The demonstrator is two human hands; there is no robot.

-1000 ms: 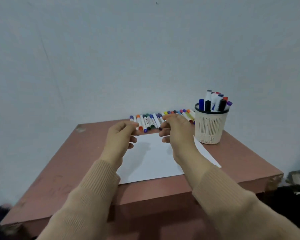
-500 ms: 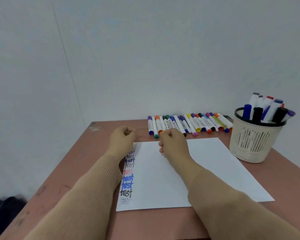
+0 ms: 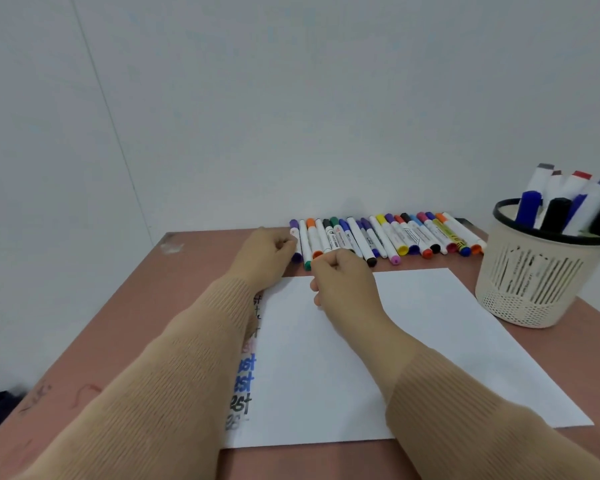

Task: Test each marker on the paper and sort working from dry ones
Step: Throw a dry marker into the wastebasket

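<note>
A row of several capped markers (image 3: 388, 235) lies at the back of the table, against the wall. In front of it is a white paper (image 3: 430, 341) with a column of "test" words (image 3: 245, 379) down its left edge, partly under my left sleeve. My left hand (image 3: 265, 259) is curled into a fist at the row's left end, its fingertips beside the purple marker (image 3: 294, 226). My right hand (image 3: 343, 282) is also curled, over the paper's top edge, and it hides the near ends of a few markers. No marker is seen inside either hand.
A cream basket (image 3: 534, 282) with a black rim stands at the right and holds several thicker markers (image 3: 561, 202) upright. The table (image 3: 136, 306) is reddish-brown, with its left edge and a wall corner close by. Something dark lies on the floor at the lower left.
The view has tilted down and come closer. Both hands came down from above the paper to the near ends of the marker row and stayed curled.
</note>
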